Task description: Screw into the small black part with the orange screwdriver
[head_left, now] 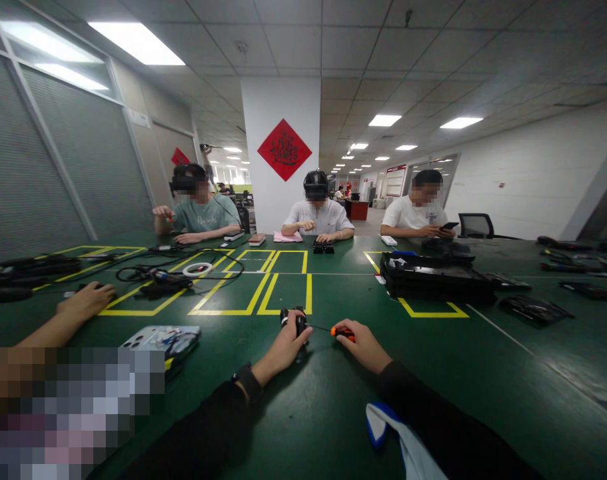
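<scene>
My left hand is wrapped round a small black device with a white band on its left side, just above the green table. Its exact kind is hard to make out, and my palm and fingers cover part of it. In my right hand is an orange and black screwdriver, gripped by its handle. The thin shaft points left at the device; whether the tip touches it I cannot tell.
A co-worker's hand rests on the table at left, beside a light phone-like item. Cables lie beyond. Black equipment stands at right. A blue-edged white strap lies by my right sleeve. Three people sit opposite.
</scene>
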Tool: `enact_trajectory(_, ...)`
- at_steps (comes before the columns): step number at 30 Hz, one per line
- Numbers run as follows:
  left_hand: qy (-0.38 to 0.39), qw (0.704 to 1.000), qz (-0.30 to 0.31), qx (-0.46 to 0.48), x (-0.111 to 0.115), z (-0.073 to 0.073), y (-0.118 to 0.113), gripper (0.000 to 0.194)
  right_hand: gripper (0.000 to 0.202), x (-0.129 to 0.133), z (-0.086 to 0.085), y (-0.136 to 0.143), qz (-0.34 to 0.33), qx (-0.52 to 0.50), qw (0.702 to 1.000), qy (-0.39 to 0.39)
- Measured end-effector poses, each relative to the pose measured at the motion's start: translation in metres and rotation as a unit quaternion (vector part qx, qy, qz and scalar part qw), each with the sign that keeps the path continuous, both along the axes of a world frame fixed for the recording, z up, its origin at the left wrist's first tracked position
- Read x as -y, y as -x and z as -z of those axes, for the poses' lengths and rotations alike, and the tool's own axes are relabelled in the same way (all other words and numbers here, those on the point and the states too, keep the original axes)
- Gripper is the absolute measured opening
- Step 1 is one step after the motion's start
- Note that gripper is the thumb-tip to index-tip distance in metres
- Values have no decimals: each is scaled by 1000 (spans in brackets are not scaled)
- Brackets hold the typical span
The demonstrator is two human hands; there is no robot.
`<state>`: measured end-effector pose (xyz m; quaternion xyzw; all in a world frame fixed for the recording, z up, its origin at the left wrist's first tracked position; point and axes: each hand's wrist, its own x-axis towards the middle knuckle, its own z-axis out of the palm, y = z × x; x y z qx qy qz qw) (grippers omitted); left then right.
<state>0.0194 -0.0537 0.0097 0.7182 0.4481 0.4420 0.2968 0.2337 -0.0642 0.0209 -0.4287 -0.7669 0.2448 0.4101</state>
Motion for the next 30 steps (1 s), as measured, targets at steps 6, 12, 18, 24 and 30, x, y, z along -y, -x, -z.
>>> enact_trajectory(6, -20, 999, 42, 17, -1, -4, 1, 27, 17, -3, 2, 0, 5, 42, 999, -28)
enact_trajectory(12, -12, 999, 40, -15, -7, -2, 3, 25, 15, -3, 3, -1, 13, 46, 998, -35)
enact_trajectory(18, -13, 999, 45, -9, -7, 0, 2, 22, 14, -3, 5, 0, 20, 32, 999, -35)
enact_trajectory(24, -15, 997, 76, 18, -5, 0, 2, 20, 18, -2, 1, 2, -7, 23, 999, -27)
enact_trajectory(30, -19, 997, 72, 14, -7, 0, 4, 20, 18, -1, 2, 4, 11, 26, 999, -34)
